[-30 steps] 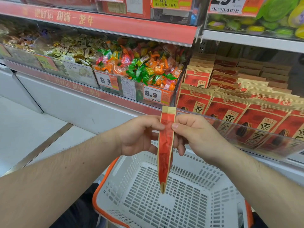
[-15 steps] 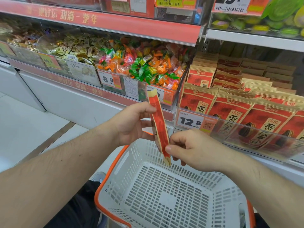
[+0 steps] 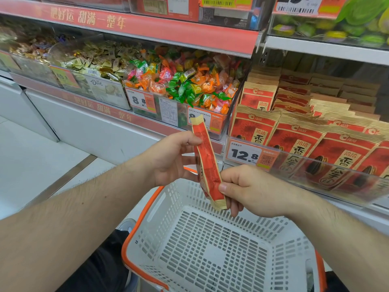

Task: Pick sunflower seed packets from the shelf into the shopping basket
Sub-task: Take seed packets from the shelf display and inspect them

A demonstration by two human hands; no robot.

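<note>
A price tag [image 3: 251, 153] clipped to the front rail of the sunflower seed shelf reads "12.8", beside a QR code. A white label [image 3: 96, 82] on the clear chocolate bin reads "Dove". The tag [image 3: 140, 100] on the mixed candy bin shows "8.8". A yellow tag [image 3: 217, 0] on the upper shelf reads "34.9". The red shelf strip [image 3: 88, 17] carries gold characters "甜满一整年". Seed packets [image 3: 299, 142] on the shelf bear "洽洽" and "香".

left hand [image 3: 170, 159]: grip pinching, raised | right hand [image 3: 252, 190]: grip pinching, lower
</note>
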